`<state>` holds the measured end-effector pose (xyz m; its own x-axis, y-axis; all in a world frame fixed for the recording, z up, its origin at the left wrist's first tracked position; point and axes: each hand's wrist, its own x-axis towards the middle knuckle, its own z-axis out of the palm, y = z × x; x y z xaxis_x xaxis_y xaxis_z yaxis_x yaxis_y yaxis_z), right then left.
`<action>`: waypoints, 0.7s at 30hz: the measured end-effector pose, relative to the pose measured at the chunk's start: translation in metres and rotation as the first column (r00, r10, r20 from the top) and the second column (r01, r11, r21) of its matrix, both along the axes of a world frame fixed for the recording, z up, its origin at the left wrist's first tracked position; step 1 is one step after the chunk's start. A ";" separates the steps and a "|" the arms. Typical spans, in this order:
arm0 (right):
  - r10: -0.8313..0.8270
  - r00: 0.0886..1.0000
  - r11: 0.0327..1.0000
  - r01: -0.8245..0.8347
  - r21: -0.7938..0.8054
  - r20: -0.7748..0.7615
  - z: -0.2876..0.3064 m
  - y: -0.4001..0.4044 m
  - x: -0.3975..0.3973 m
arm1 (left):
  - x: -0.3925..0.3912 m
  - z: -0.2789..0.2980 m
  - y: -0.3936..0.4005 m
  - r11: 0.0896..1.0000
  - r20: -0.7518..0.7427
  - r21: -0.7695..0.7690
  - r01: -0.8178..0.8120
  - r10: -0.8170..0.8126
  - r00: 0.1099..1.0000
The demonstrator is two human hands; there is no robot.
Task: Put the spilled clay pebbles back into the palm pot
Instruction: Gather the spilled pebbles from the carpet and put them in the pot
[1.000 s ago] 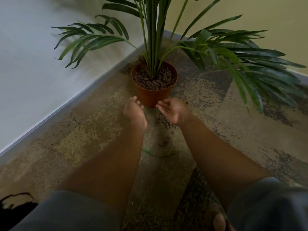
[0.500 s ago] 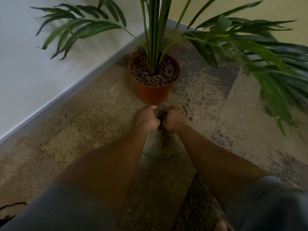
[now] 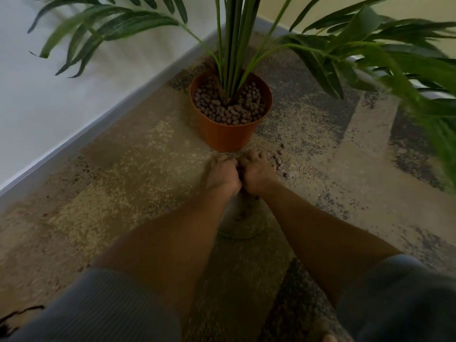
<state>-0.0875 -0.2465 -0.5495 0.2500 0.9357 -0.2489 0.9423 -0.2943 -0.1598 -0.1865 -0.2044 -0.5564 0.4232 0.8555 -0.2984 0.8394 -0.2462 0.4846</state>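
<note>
The carpet (image 3: 128, 183) is the widest surface, short-piled and speckled, in mottled patches of tan, sand and dark grey. It runs up to a pale wall (image 3: 49, 99) edged by a smooth grey skirting board (image 3: 74, 141), behind and to the left of the pot.

The palm (image 3: 237, 33) rises from the pot as a bundle of straight green stems, its long, narrow, glossy fronds arching over the carpet to both sides; those right of the pot are blurred.

The pot (image 3: 227, 137) is smooth terracotta-orange, round and tapering toward its base, standing upright on the carpet near the skirting board. It is filled close to the rim with rough, rounded, brownish clay pebbles (image 3: 229, 109).

Directly in front of the pot, the left hand (image 3: 222, 174) and right hand (image 3: 256, 174) are pressed together on the carpet, knuckles up, fingers curled inward around a dark clump between them that looks like pebbles; how much they hold I cannot tell. Grey ribbed sleeves (image 3: 98, 309) cover the upper arms.

A few spilled pebbles (image 3: 280, 159) lie loose on the carpet just right of the hands, in front of the pot and to its right. Beneath the wrists, nearer the viewer than the pot, sits a round, clear dish (image 3: 241, 225) with a greenish rim.
</note>
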 end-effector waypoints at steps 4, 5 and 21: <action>-0.024 0.995 1.000 0.025 0.018 -0.094 -0.001 -0.004 -0.002 | 0.001 0.001 0.001 1.000 -0.052 0.003 0.011 -0.011 0.999; -0.031 0.994 0.999 0.032 0.011 -0.105 -0.002 -0.004 -0.002 | 0.001 0.002 0.001 1.000 -0.066 0.002 0.020 -0.020 0.998; -0.227 0.962 0.967 0.205 -0.152 -0.149 0.000 0.002 -0.006 | -0.005 0.011 -0.006 0.980 -0.188 0.045 0.194 -0.182 0.965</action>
<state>-0.0939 -0.2443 -0.5498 0.3877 0.8192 -0.4226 0.8180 -0.5171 -0.2520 -0.1920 -0.2104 -0.5452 0.5216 0.7852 -0.3337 0.8478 -0.4330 0.3063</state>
